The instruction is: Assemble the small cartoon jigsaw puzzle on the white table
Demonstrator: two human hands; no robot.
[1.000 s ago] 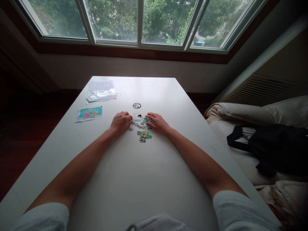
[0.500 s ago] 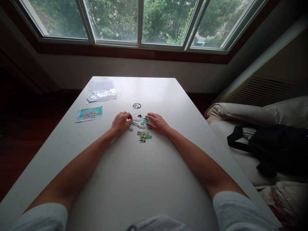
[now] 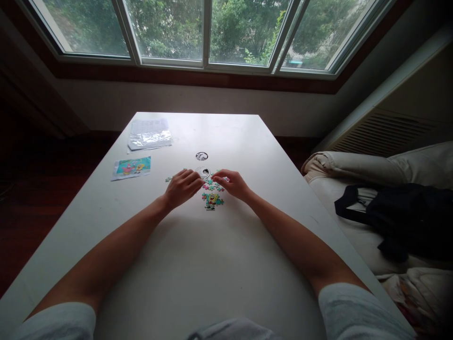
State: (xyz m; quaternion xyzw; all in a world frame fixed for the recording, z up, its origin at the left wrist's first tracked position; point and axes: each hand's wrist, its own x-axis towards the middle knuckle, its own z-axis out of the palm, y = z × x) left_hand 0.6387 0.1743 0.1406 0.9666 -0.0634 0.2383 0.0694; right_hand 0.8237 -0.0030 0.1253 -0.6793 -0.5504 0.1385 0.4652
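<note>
My left hand (image 3: 183, 187) reaches in from the left over loose jigsaw puzzle pieces (image 3: 208, 186), its fingers bent together and pointing right. What they pinch is hidden. My right hand (image 3: 232, 183) faces it from the right, thumb and index finger drawn together above the same pieces. Anything between those fingertips is too small to make out. The fingertips of both hands are close but apart. Just below them lies a joined section of puzzle (image 3: 212, 201) showing a yellow cartoon figure. A round silvery disc (image 3: 203, 172) lies just beyond the pieces, between the hands.
Farther back lies a smaller dark-rimmed disc (image 3: 201, 156). On the left of the white table (image 3: 198, 255) are a cartoon picture sheet (image 3: 131, 167) and papers in a clear plastic sleeve (image 3: 150, 134). A sofa (image 3: 322, 189) with a dark garment (image 3: 406, 217) stands to the right.
My left hand has moved right, from the left pieces toward the middle. My right hand has lifted from the pieces and drawn its thumb and index finger together.
</note>
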